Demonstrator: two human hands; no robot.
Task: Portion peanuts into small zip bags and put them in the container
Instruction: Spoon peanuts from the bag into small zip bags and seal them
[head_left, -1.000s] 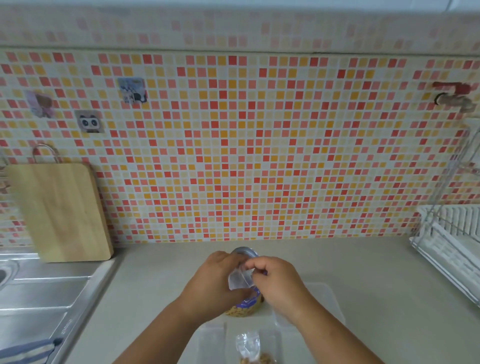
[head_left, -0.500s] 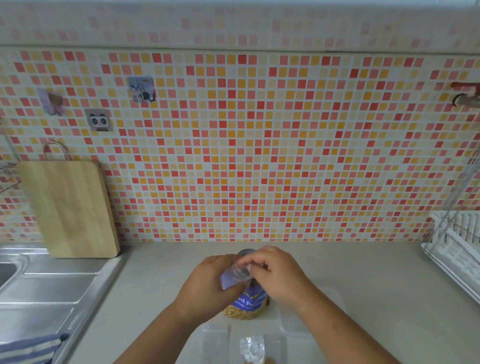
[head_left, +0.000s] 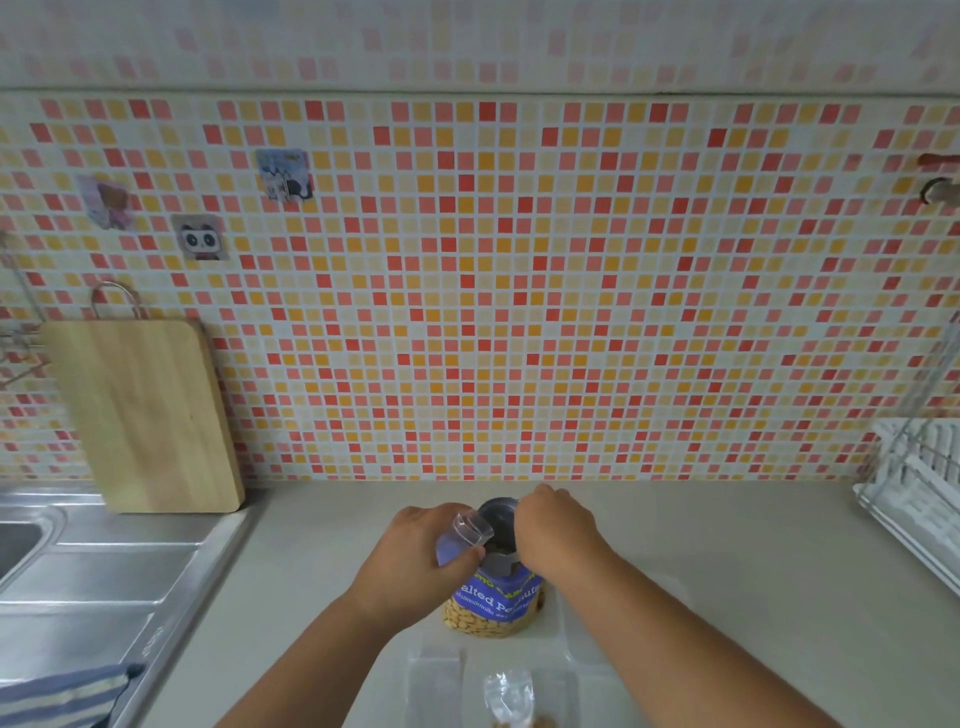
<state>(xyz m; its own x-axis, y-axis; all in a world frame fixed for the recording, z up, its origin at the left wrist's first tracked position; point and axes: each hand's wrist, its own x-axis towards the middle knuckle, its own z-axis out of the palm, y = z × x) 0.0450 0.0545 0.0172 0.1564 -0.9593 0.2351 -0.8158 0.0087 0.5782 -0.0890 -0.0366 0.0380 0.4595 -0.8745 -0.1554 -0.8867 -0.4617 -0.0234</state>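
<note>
A peanut jar (head_left: 493, 608) with a blue label stands open on the counter, with nuts showing through its lower wall. My left hand (head_left: 415, 556) holds a small clear zip bag (head_left: 470, 527) tilted at the left side of the jar's mouth. My right hand (head_left: 558, 535) is at the right of the mouth, and its fingertips are curled down over the rim and hidden. A clear plastic container (head_left: 436, 680) lies in front of the jar at the bottom edge. Inside it lies a filled small bag (head_left: 506, 693) with peanuts.
A wooden cutting board (head_left: 145, 415) leans on the tiled wall at the left, above a steel sink (head_left: 78, 571) with a striped cloth (head_left: 57, 696) on its edge. A white dish rack (head_left: 914, 493) stands at the right, under a wall tap (head_left: 940, 189).
Both hands held the zip bag over the jar before. My right hand has now let go and moved right to the jar's mouth, and the bag stays in my left hand.
</note>
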